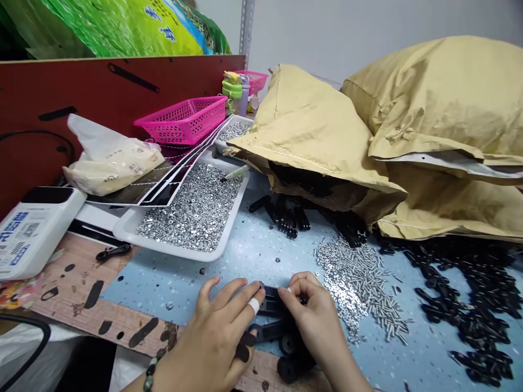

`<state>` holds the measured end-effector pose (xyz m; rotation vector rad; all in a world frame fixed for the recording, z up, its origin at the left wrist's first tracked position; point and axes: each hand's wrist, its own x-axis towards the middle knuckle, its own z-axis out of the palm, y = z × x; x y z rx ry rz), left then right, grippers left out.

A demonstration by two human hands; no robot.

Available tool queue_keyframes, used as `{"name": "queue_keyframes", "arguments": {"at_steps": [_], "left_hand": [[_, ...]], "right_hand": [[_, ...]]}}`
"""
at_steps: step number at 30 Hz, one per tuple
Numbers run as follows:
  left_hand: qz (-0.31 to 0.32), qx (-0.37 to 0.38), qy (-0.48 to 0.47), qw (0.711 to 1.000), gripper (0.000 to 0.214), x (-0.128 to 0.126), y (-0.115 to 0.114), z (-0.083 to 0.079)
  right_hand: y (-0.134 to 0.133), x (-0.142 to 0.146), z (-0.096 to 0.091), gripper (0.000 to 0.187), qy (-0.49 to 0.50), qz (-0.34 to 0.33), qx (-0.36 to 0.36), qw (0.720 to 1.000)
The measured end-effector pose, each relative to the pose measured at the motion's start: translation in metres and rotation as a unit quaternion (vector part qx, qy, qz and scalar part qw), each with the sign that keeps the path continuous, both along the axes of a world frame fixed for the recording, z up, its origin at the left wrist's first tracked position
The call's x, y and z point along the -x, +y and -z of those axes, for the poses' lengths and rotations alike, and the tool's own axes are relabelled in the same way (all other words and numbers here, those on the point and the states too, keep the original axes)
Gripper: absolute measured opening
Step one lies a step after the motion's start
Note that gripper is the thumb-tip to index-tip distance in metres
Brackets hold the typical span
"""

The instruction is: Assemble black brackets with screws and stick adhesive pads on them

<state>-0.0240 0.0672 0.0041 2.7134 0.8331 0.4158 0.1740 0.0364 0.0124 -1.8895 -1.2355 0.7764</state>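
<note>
Your left hand point(216, 337) and right hand point(314, 326) pinch a black plastic part point(272, 302) at six o'clock, fingertips closed on it. Hold that pinch steady and square, clear of the loose steel screws point(359, 288) at four o'clock.

Pale wall point(310, 32), slotted steel upright point(247, 27), dark-red board point(122, 81).

The left hand point(216, 329) and right hand point(314, 321) sit low in view, close together, palms turned down and inward. Their fingers point(229, 294) curl in a pinching pose, tips nearly meeting. A white bandage point(254, 306) wraps one left finger; a beaded bracelet point(150, 375) circles the left wrist point(165, 375).
</note>
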Motion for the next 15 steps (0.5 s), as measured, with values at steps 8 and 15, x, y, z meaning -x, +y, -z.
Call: {"name": "queue_keyframes", "arguments": {"at_steps": [8,15], "left_hand": [[0.013,0.003,-0.005,1.0,0.052,-0.009,0.003,-0.014],[0.086,0.226,-0.032,0.97,0.026,0.002,-0.027,-0.05]], "right_hand": [[0.004,-0.007,-0.005,0.034,-0.268,-0.066,0.033,0.961],[-0.072,0.016,-0.036,0.018,-0.082,-0.21,-0.166,0.96]]}}
